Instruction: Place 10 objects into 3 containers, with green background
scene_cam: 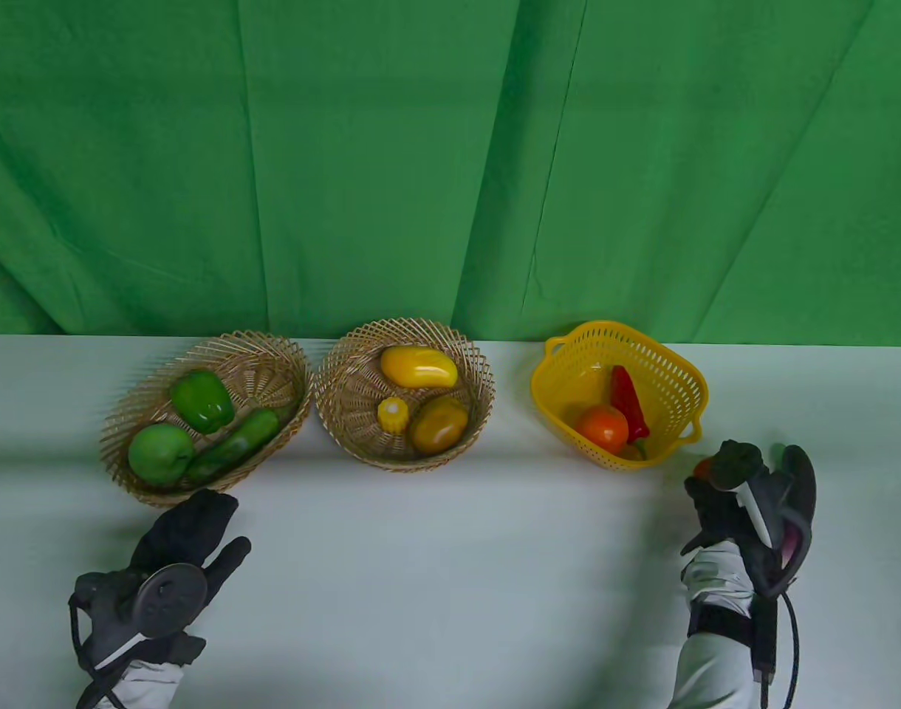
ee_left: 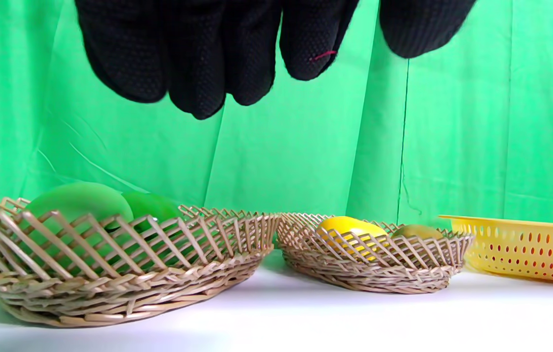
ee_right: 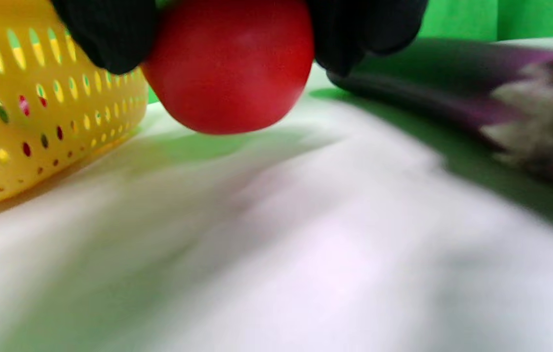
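Note:
My right hand grips a red tomato just above the table, by the front right corner of the yellow plastic basket. In the right wrist view the tomato sits between my fingers, next to the basket wall. That basket holds an orange tomato and a red chili. A purple eggplant lies on the table to the right. My left hand is open and empty in front of the left wicker basket.
The left wicker basket holds a green pepper, a green apple and a green cucumber. The middle wicker basket holds a yellow mango, a corn piece and a brownish mango. A green curtain hangs behind.

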Tool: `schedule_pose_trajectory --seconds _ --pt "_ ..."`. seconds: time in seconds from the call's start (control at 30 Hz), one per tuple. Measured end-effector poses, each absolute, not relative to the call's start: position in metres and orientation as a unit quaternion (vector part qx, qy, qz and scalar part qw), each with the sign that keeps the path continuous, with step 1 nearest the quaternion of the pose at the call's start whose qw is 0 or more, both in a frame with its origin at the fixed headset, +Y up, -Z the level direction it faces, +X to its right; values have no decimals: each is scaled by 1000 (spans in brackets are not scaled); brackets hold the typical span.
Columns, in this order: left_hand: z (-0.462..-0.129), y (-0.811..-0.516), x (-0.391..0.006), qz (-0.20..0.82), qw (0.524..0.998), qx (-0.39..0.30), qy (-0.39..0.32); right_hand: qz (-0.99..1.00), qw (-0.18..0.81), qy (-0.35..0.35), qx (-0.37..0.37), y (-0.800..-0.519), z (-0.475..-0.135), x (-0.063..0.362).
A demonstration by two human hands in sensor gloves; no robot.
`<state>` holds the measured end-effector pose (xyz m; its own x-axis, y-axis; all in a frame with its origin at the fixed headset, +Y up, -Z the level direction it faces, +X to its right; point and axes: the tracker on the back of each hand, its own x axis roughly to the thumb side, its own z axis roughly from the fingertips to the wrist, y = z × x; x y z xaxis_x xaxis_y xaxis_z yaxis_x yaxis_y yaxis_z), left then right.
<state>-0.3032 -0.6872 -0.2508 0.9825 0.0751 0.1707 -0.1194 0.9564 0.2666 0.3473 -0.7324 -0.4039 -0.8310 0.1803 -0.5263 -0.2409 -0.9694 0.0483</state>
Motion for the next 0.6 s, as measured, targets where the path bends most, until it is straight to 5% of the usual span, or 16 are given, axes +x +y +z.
schedule_pose_trajectory --seconds 0.6 --pt "-248 -685 -303 56 983 150 -87 965 66 -23 -253 -664 -398 317"
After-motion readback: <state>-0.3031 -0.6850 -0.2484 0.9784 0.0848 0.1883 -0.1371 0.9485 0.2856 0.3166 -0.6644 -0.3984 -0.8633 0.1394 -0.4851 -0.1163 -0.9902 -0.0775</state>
